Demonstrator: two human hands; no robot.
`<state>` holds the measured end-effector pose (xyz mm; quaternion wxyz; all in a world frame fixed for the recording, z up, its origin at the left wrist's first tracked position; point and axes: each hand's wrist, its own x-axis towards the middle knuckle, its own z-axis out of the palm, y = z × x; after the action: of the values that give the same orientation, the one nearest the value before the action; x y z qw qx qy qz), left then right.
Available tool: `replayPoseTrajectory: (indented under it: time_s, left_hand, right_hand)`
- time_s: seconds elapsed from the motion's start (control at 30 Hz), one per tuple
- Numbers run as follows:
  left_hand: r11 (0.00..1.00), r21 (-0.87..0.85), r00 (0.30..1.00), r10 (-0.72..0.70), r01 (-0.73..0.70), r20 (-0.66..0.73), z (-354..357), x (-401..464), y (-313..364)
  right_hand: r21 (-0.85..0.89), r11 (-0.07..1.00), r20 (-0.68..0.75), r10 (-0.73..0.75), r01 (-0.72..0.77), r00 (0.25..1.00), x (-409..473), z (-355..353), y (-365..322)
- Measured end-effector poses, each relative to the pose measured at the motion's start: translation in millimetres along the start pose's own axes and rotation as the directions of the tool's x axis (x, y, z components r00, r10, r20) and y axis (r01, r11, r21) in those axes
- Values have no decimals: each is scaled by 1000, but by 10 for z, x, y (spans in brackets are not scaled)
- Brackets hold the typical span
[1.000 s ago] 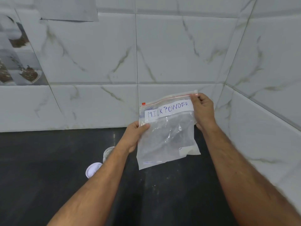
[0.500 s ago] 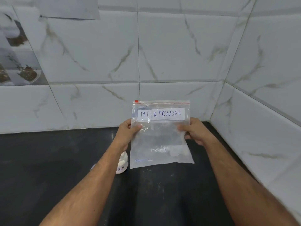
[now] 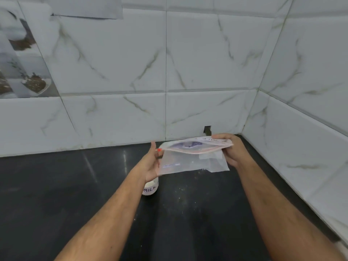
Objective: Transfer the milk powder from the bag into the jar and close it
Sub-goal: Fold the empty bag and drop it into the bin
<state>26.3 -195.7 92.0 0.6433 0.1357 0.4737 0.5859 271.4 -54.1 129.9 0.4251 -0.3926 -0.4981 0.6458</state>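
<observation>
A clear zip bag (image 3: 188, 162) with a red seal strip is held low over the black counter, folded or tipped away so its top edge faces me. My left hand (image 3: 151, 162) grips its left edge and my right hand (image 3: 232, 152) grips its right top corner. The bag looks nearly empty, with only a trace of white powder. A small jar (image 3: 150, 188) labelled MILK, holding white powder, stands on the counter just under my left wrist. Most of it is hidden by that hand, and I cannot see its top.
The black counter (image 3: 56, 194) meets white marble-look wall tiles at the back and right, forming a corner behind the bag. Spilled powder specks (image 3: 180, 193) lie on the counter under the bag. A small dark notch (image 3: 207, 129) sits in the back wall.
The bag has come down from upright in front of the wall to low over the counter, its top tipped away. Both hands moved down with it; the lid seen earlier is out of sight.
</observation>
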Motion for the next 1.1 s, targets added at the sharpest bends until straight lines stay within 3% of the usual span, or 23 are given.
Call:
replayPoseTrajectory:
  time_s: [0.1,0.17,0.27,0.37,0.47,0.57,0.63,0.7,0.77,0.83,0.93,1.1]
  left_hand:
    - [940,-336,994,-29,62,102,-58,-38,-181]
    - [893,-446,992,2,54,125,-15,-72,-339]
    - [916,-398,986,14,54,166,164,-72,-567]
    - [954,-301,985,48,4,165,406,-110,-677]
    - [985,-157,985,89,-65,150,555,-71,-746]
    - [991,-67,975,123,-113,186,636,-5,-876]
    - [993,-16,982,117,-115,148,697,-20,-972]
    - [992,63,986,100,-109,133,765,-54,-1078]
    - [983,155,984,78,-102,159,821,-77,-1206]
    - [967,238,980,43,-89,193,900,-124,-1356]
    - [931,354,962,-5,-95,272,1140,-275,-1626]
    - [872,481,923,-103,-96,371,1689,-635,-2333]
  right_hand:
    - [122,992,-29,39,-35,999,-79,-47,67]
    - [161,987,-131,6,16,991,-194,-43,96]
    - [94,992,-248,-58,83,967,-462,5,136]
    - [-201,962,-256,-232,183,938,-759,-22,259]
    - [-644,720,-114,-424,258,898,-1090,-116,369]
    - [-826,480,54,-453,295,890,-1395,-212,441]
    - [-862,416,135,-360,289,923,-1564,-368,522]
    - [-792,574,158,-136,208,978,-1791,-565,527]
    - [-620,783,205,103,48,973,-2015,-764,478]
    - [-458,887,149,144,-60,978,-2180,-927,442]
    - [-372,909,-143,144,-188,979,-2328,-1095,443]
    - [-142,933,-245,292,-332,925,-2835,-1566,658]
